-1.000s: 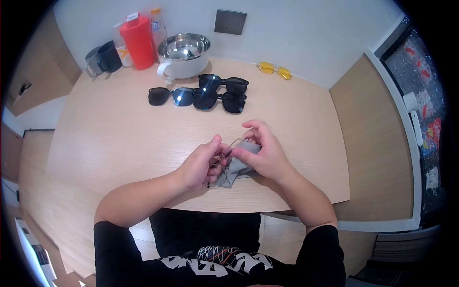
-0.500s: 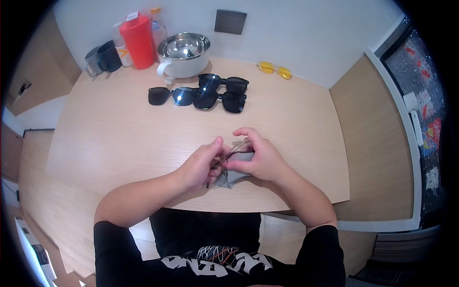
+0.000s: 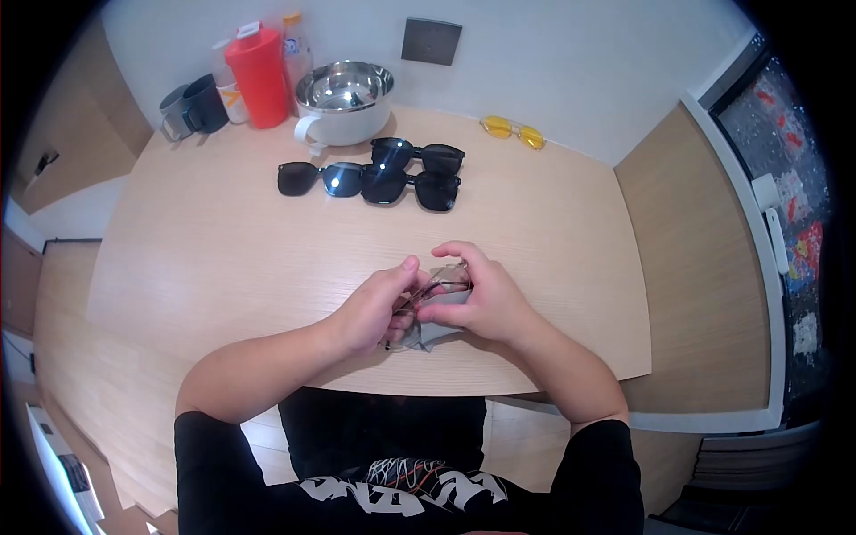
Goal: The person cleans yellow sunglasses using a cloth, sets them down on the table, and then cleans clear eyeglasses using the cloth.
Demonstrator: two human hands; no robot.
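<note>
Near the front edge of the table, my left hand [image 3: 373,309] is closed around a thin-framed pair of eyeglasses [image 3: 436,288], thumb pointing up. My right hand [image 3: 489,300] pinches a grey cloth [image 3: 442,329] that hangs below and between the hands. Its thumb and curled fingers come round the right-hand lens of the eyeglasses. Part of the frame and the other lens are hidden behind my left fingers. Farther off lie several dark sunglasses [image 3: 436,191], grouped close together, partly overlapping.
Yellow-lensed glasses [image 3: 511,132] lie by the wall. A white bowl with a steel inside [image 3: 343,125] stands at the back, beside a red tumbler [image 3: 258,80], a clear bottle [image 3: 296,52] and dark mugs [image 3: 207,105]. A wooden panel [image 3: 700,259] borders the table's right side.
The cloth has shifted slightly down between my hands, and more of the lens near my right fingers shows. My left hand has hardly moved, and the other glasses stay put.
</note>
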